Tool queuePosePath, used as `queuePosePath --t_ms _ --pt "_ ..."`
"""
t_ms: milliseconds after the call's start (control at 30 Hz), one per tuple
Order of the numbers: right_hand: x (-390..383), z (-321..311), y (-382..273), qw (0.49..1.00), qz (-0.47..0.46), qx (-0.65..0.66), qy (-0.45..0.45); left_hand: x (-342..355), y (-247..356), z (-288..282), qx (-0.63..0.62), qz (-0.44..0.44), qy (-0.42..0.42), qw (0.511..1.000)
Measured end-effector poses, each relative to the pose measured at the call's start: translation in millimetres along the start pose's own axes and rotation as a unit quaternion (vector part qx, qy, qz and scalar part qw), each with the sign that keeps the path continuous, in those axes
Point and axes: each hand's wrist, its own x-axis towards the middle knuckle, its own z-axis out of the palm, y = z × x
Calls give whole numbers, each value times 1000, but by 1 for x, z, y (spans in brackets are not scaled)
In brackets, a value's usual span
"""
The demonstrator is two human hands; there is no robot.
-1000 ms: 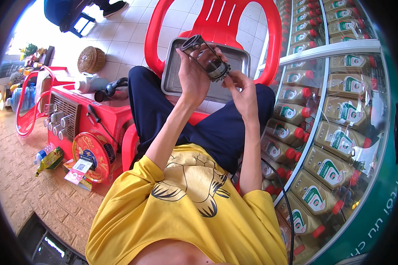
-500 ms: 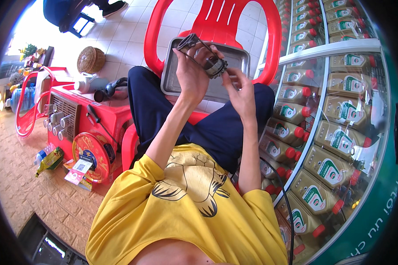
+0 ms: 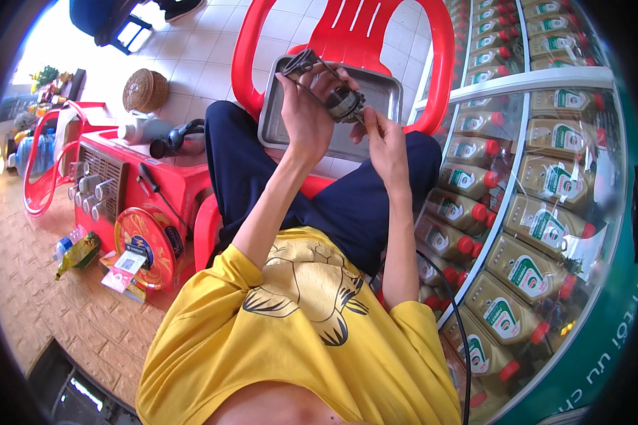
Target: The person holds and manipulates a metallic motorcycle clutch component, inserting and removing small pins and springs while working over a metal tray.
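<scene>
A dark metal machine part (image 3: 344, 103), roughly cylindrical with a ridged end and a black loop or strap at its upper end, is held up over the grey metal tray (image 3: 271, 127). Its exact kind is unclear. My left hand (image 3: 306, 117) is wrapped round it from the left, fingers curling behind it. At the lower right end of the part my right hand (image 3: 384, 145) has thumb and fingers pinched together. Whatever sits between those fingertips is too small to make out. The tray rests on the seat of a red plastic chair (image 3: 347, 32) in front of my knees.
To the right stands a glass-fronted cabinet of oil bottles (image 3: 528, 273), with a black cable (image 3: 464, 333) hanging before it. At left, a red table (image 3: 181, 177) holds a wooden rack with cups (image 3: 99, 188), a screwdriver (image 3: 147, 177) and a grey bottle (image 3: 145, 133). A wicker basket (image 3: 145, 91) is beyond.
The part has tipped slightly in my left hand. My right thumb and fingers have drawn together at its lower end, where they were more spread before.
</scene>
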Motion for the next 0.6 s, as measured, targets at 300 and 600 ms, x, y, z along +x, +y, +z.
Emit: queuePosePath --t_ms 300,600 --pt "-1 1 6 991 -73 -56 96 -2 -4 0 0 16 18 1000" --pt "2 10 12 987 -120 -48 97 1 -3 -5 13 33 6 999"
